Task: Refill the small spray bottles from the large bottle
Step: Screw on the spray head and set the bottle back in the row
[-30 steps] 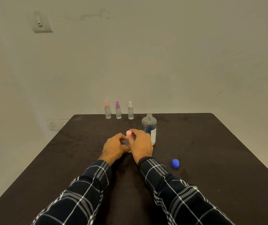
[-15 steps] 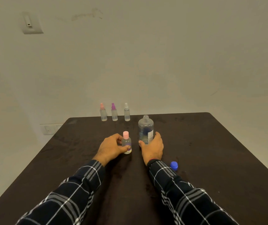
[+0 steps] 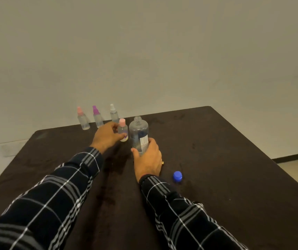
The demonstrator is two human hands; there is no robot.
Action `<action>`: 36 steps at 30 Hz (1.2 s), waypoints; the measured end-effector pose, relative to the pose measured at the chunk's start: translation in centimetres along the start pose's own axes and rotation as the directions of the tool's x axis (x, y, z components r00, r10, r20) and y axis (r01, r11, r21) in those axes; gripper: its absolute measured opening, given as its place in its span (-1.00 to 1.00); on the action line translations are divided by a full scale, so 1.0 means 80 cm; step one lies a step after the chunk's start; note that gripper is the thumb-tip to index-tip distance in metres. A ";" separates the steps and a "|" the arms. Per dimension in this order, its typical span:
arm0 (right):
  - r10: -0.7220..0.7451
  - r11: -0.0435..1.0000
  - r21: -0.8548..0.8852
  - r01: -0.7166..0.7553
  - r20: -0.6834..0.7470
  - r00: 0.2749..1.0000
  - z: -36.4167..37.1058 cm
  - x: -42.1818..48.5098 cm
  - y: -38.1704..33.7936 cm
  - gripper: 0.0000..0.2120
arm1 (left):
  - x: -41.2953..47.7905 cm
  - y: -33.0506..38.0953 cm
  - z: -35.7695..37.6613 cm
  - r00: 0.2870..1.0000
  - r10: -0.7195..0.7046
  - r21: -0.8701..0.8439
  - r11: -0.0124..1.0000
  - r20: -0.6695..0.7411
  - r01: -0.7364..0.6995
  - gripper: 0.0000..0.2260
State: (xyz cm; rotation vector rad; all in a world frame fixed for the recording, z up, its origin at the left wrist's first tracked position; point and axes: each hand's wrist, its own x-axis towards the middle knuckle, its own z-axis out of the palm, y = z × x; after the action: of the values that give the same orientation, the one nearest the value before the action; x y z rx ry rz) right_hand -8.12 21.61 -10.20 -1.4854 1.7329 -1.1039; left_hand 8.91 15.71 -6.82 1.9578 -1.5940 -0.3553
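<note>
My left hand (image 3: 106, 136) grips a small clear bottle with a pink cap (image 3: 122, 129), held out toward the back of the dark table (image 3: 216, 159). Whether that bottle touches the table I cannot tell. My right hand (image 3: 149, 158) is wrapped around the lower part of the large clear bottle (image 3: 138, 134), which stands upright with its neck uncapped. Its blue cap (image 3: 177, 176) lies on the table to the right of my right wrist. Three small spray bottles stand in a row at the far edge: pink top (image 3: 83, 119), purple top (image 3: 97, 117), white top (image 3: 114, 114).
A plain wall rises right behind the table's far edge. The table's right edge drops to a light floor with a dark baseboard (image 3: 294, 157). My plaid sleeves cover the near middle of the table.
My left hand has carried the pink-capped bottle forward, toward the row of spray bottles. My right hand has closed around the large bottle. The view has tilted and shifted.
</note>
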 end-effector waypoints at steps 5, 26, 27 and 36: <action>-0.003 0.999 -0.034 0.002 -0.009 1.000 0.011 0.006 -0.001 -0.30 | 0.045 0.005 0.011 1.000 0.003 -0.092 0.996 -0.007 -0.004 -0.58; -0.030 0.999 -0.025 0.030 -0.014 0.999 0.020 0.013 0.012 -0.28 | 0.126 0.027 0.063 0.986 -0.109 -0.101 0.990 -0.123 0.096 -0.74; -0.031 0.999 -0.025 0.030 -0.014 0.999 0.020 0.013 0.012 -0.28 | 0.127 0.027 0.065 0.985 -0.113 -0.095 0.990 -0.133 0.101 -0.74; -0.026 0.999 -0.039 0.025 -0.009 1.000 0.021 0.012 0.011 -0.26 | 0.125 0.028 0.066 0.987 -0.108 -0.083 0.992 -0.116 0.099 -0.60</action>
State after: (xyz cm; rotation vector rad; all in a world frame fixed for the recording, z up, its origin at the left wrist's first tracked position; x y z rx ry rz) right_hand -7.31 20.31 -11.71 -1.5322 1.7562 -1.0976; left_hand 6.73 4.46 -8.14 1.9691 -1.3859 -0.3286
